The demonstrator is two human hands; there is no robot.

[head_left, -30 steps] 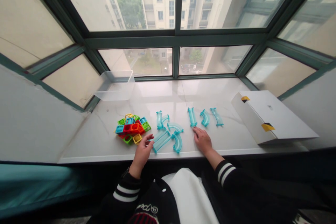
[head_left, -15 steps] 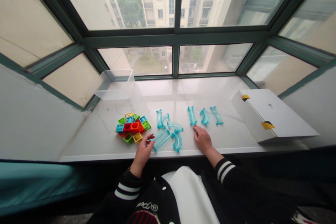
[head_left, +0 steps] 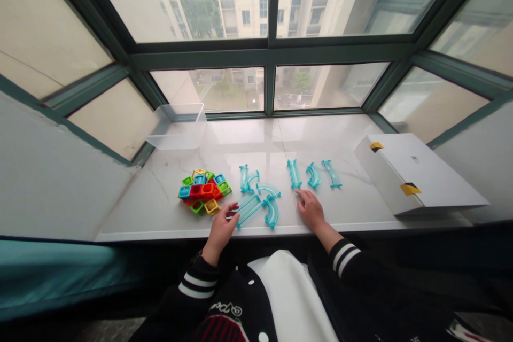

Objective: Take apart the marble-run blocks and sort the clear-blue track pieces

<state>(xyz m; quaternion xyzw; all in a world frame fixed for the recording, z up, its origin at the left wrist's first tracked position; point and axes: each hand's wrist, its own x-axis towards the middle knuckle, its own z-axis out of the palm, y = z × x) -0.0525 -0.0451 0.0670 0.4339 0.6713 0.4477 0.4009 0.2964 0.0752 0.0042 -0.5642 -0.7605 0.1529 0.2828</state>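
Observation:
My left hand (head_left: 223,224) rests at the left end of a wide straight blue piece (head_left: 248,210), fingers apart and holding nothing. Close by lie a curved blue piece (head_left: 271,211) and several other translucent blue track pieces. My right hand (head_left: 310,210) is on the sill just below a straight blue piece (head_left: 294,174); its fingers are loosely curled and whether they hold anything is unclear. To the right of that piece are another curved one (head_left: 314,176) and a slightly bent one (head_left: 331,174). Colourful square blocks (head_left: 204,191) form a pile left of my left hand.
A clear plastic bin (head_left: 178,141) stands at the back left of the white sill (head_left: 256,133). On the right is a white box (head_left: 417,171) with black and yellow tabs. Green window frames border the back and sides.
The view has shifted slightly. My right hand's fingertips have drawn back a little from the straight blue piece. The track pieces and blocks lie as before.

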